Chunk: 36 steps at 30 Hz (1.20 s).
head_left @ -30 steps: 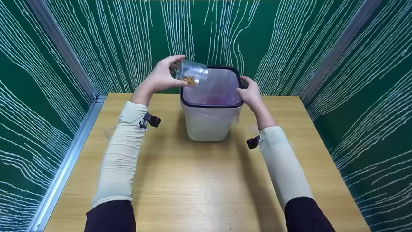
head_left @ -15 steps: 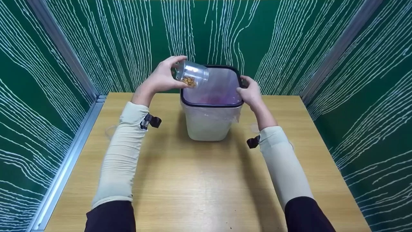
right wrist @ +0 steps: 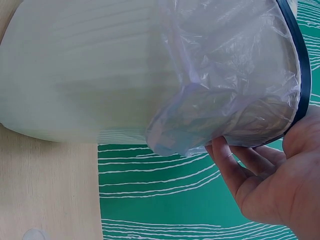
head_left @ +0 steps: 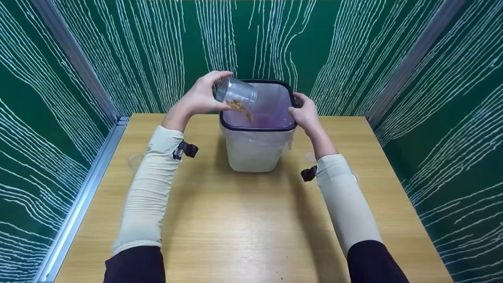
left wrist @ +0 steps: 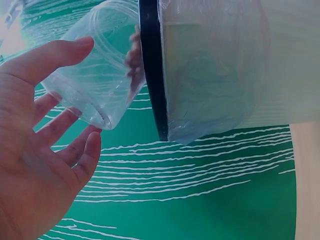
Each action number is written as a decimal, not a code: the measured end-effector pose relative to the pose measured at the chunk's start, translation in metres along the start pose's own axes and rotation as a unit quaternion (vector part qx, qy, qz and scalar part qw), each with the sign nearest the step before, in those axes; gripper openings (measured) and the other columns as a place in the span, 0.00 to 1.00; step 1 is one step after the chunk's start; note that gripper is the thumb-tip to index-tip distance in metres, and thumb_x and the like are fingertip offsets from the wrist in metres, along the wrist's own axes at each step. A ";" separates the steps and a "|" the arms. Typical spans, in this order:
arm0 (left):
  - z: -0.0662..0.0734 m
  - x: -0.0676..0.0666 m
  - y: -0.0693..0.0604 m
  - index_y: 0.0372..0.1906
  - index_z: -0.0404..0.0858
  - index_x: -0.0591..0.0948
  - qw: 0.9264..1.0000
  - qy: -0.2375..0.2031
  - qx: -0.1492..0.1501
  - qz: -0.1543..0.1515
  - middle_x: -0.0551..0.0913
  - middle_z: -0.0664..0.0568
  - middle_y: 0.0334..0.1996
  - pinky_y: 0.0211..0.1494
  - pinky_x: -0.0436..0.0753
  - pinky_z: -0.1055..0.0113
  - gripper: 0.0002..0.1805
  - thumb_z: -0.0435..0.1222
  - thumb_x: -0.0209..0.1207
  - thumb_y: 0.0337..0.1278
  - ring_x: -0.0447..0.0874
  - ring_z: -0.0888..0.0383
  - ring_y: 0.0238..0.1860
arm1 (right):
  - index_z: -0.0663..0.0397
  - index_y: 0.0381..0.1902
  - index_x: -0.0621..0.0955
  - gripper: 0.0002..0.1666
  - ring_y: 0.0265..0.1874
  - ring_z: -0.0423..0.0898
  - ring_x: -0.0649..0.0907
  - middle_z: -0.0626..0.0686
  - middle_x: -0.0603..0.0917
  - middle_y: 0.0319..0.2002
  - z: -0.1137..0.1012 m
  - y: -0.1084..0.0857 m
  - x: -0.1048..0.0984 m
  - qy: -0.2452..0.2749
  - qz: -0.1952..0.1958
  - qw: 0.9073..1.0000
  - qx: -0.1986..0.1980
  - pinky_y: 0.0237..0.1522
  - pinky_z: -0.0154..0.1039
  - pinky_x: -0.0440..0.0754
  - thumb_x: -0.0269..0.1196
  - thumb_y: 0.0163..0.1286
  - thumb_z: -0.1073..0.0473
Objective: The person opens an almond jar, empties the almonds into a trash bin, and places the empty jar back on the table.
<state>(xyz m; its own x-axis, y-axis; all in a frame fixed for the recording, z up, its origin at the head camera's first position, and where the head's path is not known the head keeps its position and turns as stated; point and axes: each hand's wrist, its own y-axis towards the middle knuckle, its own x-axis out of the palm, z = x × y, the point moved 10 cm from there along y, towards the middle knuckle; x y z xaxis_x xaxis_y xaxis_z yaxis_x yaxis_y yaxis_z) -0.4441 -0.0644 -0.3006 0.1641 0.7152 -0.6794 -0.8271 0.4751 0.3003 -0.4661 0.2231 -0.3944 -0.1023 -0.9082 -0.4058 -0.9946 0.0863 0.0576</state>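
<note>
A clear plastic cup (head_left: 240, 91) is tipped mouth-down to the right over the left side of a white trash bin (head_left: 253, 155). My left hand (head_left: 199, 96) holds it by its base end, thumb on one side and fingers on the other. Small orange-brown pieces (head_left: 235, 104), too blurred to identify, slide out of the cup and fall into the bin. The bin has a black rim (head_left: 255, 129) and a thin purplish bag (right wrist: 215, 95) folded over its edge. At the right side, my right hand (head_left: 306, 113) grips the rim, thumb on top and fingers against the outside.
The bin stands near the back of a wooden table (head_left: 243, 228), before green walls with white wavy lines. A clear round object (head_left: 134, 161) lies partly behind the left forearm. Another clear disc (head_left: 310, 156) lies near the right wrist.
The left hand has moved slightly right and tilted the cup further down. The brown pieces, earlier resting in the cup, now spill into the bin. The right hand has stayed on the rim.
</note>
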 end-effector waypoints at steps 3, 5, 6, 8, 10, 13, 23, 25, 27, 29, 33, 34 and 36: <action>-0.001 0.000 0.001 0.69 0.50 0.68 1.000 0.003 0.001 0.002 0.69 0.57 0.62 0.54 0.78 0.62 0.46 0.36 0.76 0.39 0.67 0.57 0.58 | 0.58 0.70 0.67 0.34 0.59 0.51 0.74 0.62 0.74 0.61 0.000 0.001 0.000 0.004 -0.001 1.000 -0.005 0.56 0.43 0.76 0.57 0.66 0.71; -0.001 0.000 0.000 0.69 0.50 0.68 1.000 0.000 0.000 0.003 0.69 0.57 0.61 0.54 0.79 0.62 0.46 0.36 0.76 0.40 0.67 0.57 0.58 | 0.58 0.70 0.66 0.34 0.59 0.51 0.74 0.62 0.74 0.61 0.000 0.002 0.000 0.004 -0.002 1.000 -0.005 0.56 0.43 0.75 0.56 0.66 0.71; -0.001 0.000 0.000 0.69 0.51 0.68 1.000 0.000 -0.001 0.003 0.69 0.57 0.61 0.53 0.79 0.62 0.46 0.36 0.76 0.40 0.67 0.57 0.58 | 0.58 0.70 0.66 0.34 0.59 0.51 0.73 0.62 0.74 0.62 0.000 0.002 0.000 0.004 -0.002 1.000 -0.003 0.56 0.43 0.75 0.56 0.66 0.71; -0.001 0.001 0.000 0.69 0.51 0.68 1.000 -0.002 -0.002 0.001 0.69 0.57 0.61 0.53 0.80 0.63 0.46 0.36 0.76 0.40 0.67 0.57 0.59 | 0.59 0.70 0.66 0.33 0.60 0.51 0.73 0.62 0.74 0.62 0.001 0.002 -0.001 0.004 -0.002 1.000 -0.003 0.57 0.43 0.75 0.56 0.66 0.71; -0.001 0.002 0.000 0.69 0.51 0.68 1.000 -0.004 -0.002 -0.001 0.69 0.57 0.61 0.52 0.80 0.63 0.46 0.36 0.76 0.40 0.67 0.57 0.58 | 0.59 0.70 0.66 0.34 0.60 0.51 0.73 0.62 0.74 0.62 0.001 0.003 -0.001 0.004 0.000 1.000 -0.003 0.57 0.43 0.75 0.56 0.66 0.71; -0.001 0.003 0.000 0.69 0.51 0.68 1.000 -0.005 -0.004 0.000 0.69 0.57 0.61 0.52 0.80 0.63 0.45 0.36 0.75 0.41 0.67 0.58 0.58 | 0.59 0.70 0.66 0.34 0.59 0.51 0.73 0.62 0.74 0.62 0.000 0.003 -0.002 0.001 0.000 1.000 -0.005 0.57 0.43 0.75 0.56 0.66 0.70; 0.005 0.006 0.005 0.69 0.51 0.68 1.000 0.022 0.019 0.005 0.67 0.58 0.64 0.56 0.78 0.64 0.47 0.35 0.76 0.39 0.67 0.60 0.60 | 0.58 0.70 0.66 0.34 0.59 0.51 0.74 0.62 0.74 0.62 0.000 0.001 0.001 -0.001 0.002 1.000 0.000 0.57 0.43 0.75 0.56 0.66 0.70; 0.004 0.007 0.005 0.69 0.51 0.68 0.999 0.031 0.016 0.001 0.67 0.59 0.64 0.56 0.78 0.64 0.47 0.35 0.76 0.39 0.67 0.60 0.60 | 0.58 0.70 0.67 0.34 0.59 0.51 0.74 0.62 0.74 0.61 -0.001 0.001 0.002 -0.001 0.002 1.000 -0.002 0.56 0.43 0.75 0.56 0.65 0.70; 0.005 0.006 0.004 0.69 0.51 0.68 0.999 0.033 0.019 0.003 0.67 0.59 0.64 0.56 0.78 0.64 0.47 0.35 0.76 0.39 0.67 0.60 0.60 | 0.58 0.70 0.67 0.34 0.58 0.50 0.74 0.62 0.75 0.61 -0.001 0.001 0.002 -0.002 0.002 1.000 -0.003 0.55 0.43 0.76 0.57 0.65 0.70; 0.006 0.005 0.003 0.69 0.51 0.68 0.999 0.037 0.024 0.009 0.67 0.59 0.65 0.56 0.78 0.64 0.46 0.35 0.76 0.39 0.66 0.61 0.61 | 0.58 0.70 0.67 0.34 0.57 0.50 0.75 0.62 0.75 0.60 -0.001 0.001 0.002 -0.002 0.003 1.000 -0.003 0.54 0.43 0.76 0.56 0.64 0.70; 0.007 0.004 0.003 0.68 0.53 0.69 0.998 0.051 0.025 0.008 0.67 0.60 0.65 0.55 0.78 0.63 0.46 0.35 0.76 0.39 0.66 0.61 0.61 | 0.57 0.70 0.67 0.34 0.57 0.50 0.74 0.62 0.74 0.61 0.001 0.002 0.001 0.001 0.001 1.000 0.000 0.54 0.44 0.77 0.55 0.64 0.70; 0.007 0.005 0.003 0.68 0.54 0.69 0.998 0.054 0.023 0.003 0.67 0.61 0.65 0.55 0.79 0.63 0.46 0.35 0.76 0.39 0.66 0.61 0.61 | 0.57 0.70 0.67 0.34 0.57 0.50 0.74 0.62 0.74 0.61 0.001 0.001 0.001 0.003 0.001 1.000 0.000 0.54 0.44 0.77 0.55 0.65 0.70; 0.006 0.006 0.003 0.68 0.56 0.69 0.998 0.061 0.016 -0.006 0.66 0.61 0.66 0.55 0.79 0.61 0.46 0.35 0.76 0.39 0.66 0.60 0.62 | 0.57 0.70 0.66 0.34 0.57 0.50 0.74 0.62 0.74 0.61 0.001 0.001 0.000 0.005 0.001 1.000 -0.001 0.55 0.44 0.77 0.55 0.65 0.70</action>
<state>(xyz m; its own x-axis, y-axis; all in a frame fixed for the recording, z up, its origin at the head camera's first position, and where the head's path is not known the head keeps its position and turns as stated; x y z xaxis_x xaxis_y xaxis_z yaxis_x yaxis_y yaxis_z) -0.4423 -0.0551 -0.3000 0.1062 0.6427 -0.7587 -0.8079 0.5006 0.3110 -0.4673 0.2231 -0.3953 -0.1049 -0.9123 -0.3958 -0.9943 0.0878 0.0611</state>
